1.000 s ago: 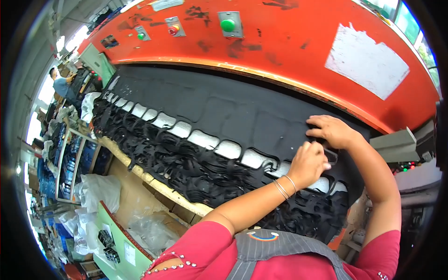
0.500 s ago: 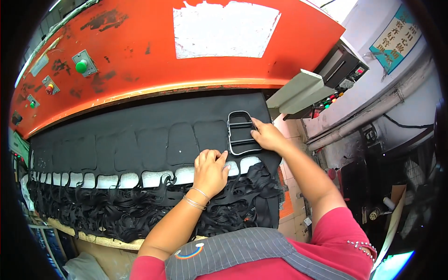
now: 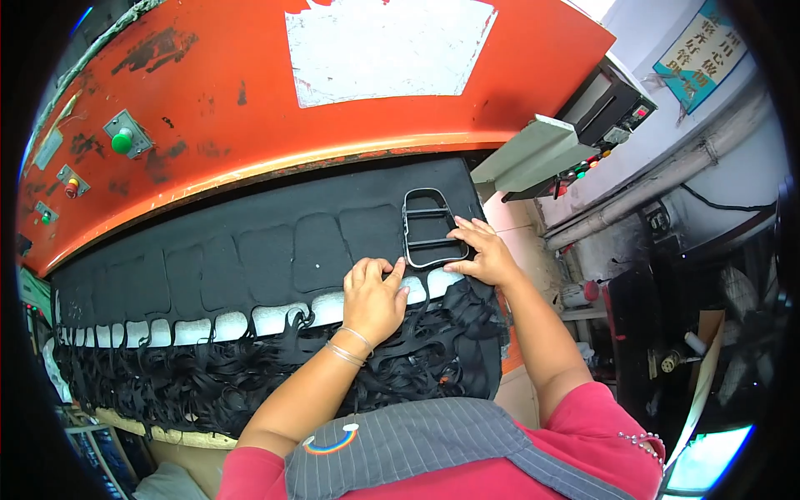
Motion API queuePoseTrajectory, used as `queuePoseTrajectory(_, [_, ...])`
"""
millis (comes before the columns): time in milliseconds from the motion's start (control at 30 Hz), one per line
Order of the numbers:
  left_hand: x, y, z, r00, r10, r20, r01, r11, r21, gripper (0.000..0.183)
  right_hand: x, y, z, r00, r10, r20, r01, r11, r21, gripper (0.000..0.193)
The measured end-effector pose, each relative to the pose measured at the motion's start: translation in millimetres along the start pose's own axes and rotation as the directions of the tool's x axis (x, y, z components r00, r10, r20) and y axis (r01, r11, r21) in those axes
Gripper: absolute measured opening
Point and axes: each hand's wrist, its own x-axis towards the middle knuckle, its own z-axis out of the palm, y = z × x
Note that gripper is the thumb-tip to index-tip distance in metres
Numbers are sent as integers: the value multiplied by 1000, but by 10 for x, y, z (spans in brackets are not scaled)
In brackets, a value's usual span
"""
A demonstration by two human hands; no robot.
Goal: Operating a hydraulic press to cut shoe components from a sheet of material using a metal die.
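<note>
Lengthwise, black frame (image 3: 433, 243) toward machine (image 3: 333, 129).

A factory workshop: a broad orange machine (image 3: 208, 93), its front scuffed, rises beyond the fingers (image 3: 360, 277) of a worker, with a green push button (image 3: 122, 142) and a red knob (image 3: 72, 189) to their far left. Around the fingers spreads a black sheet (image 3: 208, 271) marked with repeated rounded outlines; below them, black offcut strips (image 3: 250, 367) lie in a tangled heap. Right of the fingers are coloured buttons (image 3: 581, 173) and, farther off, a thick pipe (image 3: 642, 200) along a wall.
</note>
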Motion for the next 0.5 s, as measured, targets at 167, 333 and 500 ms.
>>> queuePoseTrajectory(167, [-37, -171, -115, 996, 52, 76, -43, 992, -119, 52, 64, -108, 51, 998, -22, -63, 17, 997, -81, 65])
queuePoseTrajectory(333, [-521, -958, -1266, 987, -154, -35, 124, 894, -431, 58, 88, -731, -238, 990, 131, 55, -93, 892, -442, 91])
queuePoseTrajectory(500, [-1817, -2512, -2561, 520, -706, -480, 364, 692, -623, 51, -56, -1711, 251, 965, -87, -249, 50, 987, -154, 56])
